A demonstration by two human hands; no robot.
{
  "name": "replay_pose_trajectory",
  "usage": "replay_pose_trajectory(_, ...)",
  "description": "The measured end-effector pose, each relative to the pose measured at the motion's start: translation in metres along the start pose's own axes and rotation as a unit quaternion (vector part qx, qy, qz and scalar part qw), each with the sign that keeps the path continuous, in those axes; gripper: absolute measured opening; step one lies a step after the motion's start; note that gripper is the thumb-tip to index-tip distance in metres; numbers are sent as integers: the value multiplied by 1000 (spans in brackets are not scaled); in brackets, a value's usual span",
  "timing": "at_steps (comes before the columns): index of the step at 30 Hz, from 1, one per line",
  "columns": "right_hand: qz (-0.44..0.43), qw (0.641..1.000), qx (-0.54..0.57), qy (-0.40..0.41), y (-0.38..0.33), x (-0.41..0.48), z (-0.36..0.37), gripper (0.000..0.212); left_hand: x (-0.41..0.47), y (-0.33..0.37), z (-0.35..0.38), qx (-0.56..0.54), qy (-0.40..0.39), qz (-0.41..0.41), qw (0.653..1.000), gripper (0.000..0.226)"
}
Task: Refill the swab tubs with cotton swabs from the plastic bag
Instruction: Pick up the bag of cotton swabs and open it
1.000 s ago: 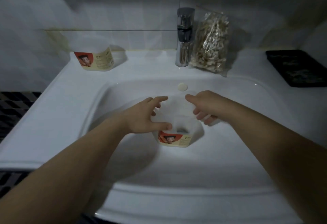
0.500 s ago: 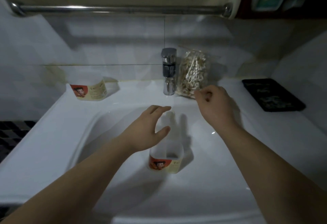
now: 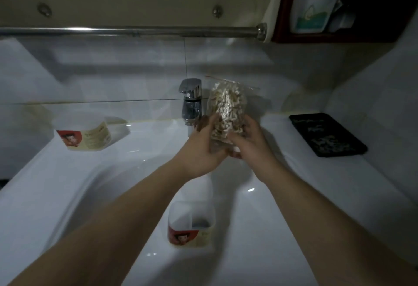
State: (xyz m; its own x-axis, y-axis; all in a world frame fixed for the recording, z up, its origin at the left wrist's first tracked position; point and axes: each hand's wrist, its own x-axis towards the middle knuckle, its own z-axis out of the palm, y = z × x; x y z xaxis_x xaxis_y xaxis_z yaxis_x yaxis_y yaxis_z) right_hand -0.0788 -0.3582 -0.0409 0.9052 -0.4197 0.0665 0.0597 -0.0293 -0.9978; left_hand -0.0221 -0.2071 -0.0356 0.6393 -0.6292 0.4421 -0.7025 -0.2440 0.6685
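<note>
Clearly, left hand (image 3: 201,150) and right hand (image 3: 251,145) both clasped the clear plastic bag of cotton swabs (image 3: 227,109) beside the chrome tap (image 3: 191,102). Opening it there risked scattering swabs into the white sink (image 3: 67,184), past the open labelled plastic tub (image 3: 190,237).

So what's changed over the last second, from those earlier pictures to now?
Both hands left the tub in the basin and reached back to the bag of swabs beside the tap. The left hand and right hand now hold its lower part. That tub, the ledge tub and the black tray stayed put.
</note>
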Motion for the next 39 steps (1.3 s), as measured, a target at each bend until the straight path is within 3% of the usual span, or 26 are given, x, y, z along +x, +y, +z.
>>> replay_pose_trajectory(3, 23, 999, 16, 22, -2, 1, -1, 71, -3, 4, 1, -20, 20, 2, 1000, 68)
replay_pose_trajectory(8, 50, 997, 14, 57, -9, -5, -5, 95, -19, 11, 6, 14, 5, -14, 1000, 85)
replay_pose_trajectory(13, 37, 990, -72, 118, -21, -15, -13, 104, -39, 34, 14, -76, 41, -6, 996, 86)
replay_pose_trajectory(19, -1, 979, -199, 40, -42, -46, -35, 89, -61, 59, 23, -188, 73, -61, 978, 93)
replay_pose_trajectory(25, -18, 986, -168, 13, -32, -81, -48, 70, -72, 76, 20, -322, 153, -236, 904, 31)
replay_pose_trajectory(28, 7, 989, -144, -30, -23, -93, -48, 66, -81, 68, 9, -356, 173, -317, 862, 19)
replay_pose_trajectory(34, 51, 955, -247, -155, -11, -105, -48, 73, -98, 43, -10, -359, 117, -323, 868, 31)
replay_pose_trajectory(39, 77, 926, -317, -192, -4, -104, -47, 95, -108, 41, -10, -300, 50, -296, 905, 39)
